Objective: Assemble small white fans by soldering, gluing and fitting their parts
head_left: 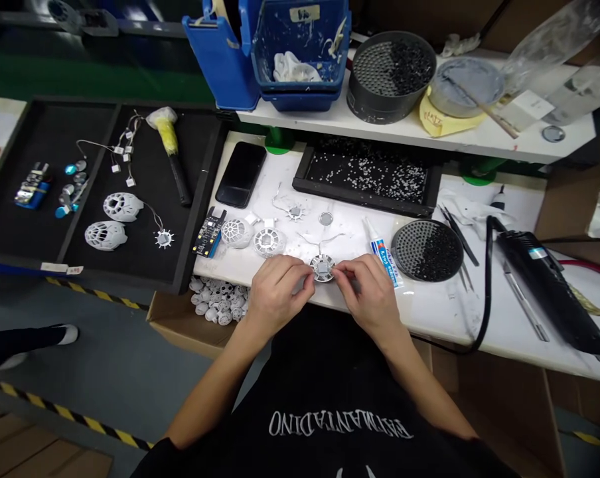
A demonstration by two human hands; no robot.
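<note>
Between my two hands, at the front edge of the white bench, is a small round spoked part (322,268) with a pale square piece at its centre and thin wires trailing from its far side. My left hand (280,285) pinches its left rim between thumb and fingers. Its right rim is pinched by my right hand (368,292). Left of it lie a white openwork shell (269,241) and a second latticed shell (237,233). Beyond are a small star-shaped piece (295,212) with a wire and a silver disc (325,218). A glue tube (383,255) lies near my right hand.
A round dish of black bits (427,250), tweezers (459,234) and a black corded tool (553,289) lie to the right. Left are a phone (241,174), a circuit board (209,232) and a black tray (145,269). A shelf (330,126) overhangs the back; a carton (180,325) stands below.
</note>
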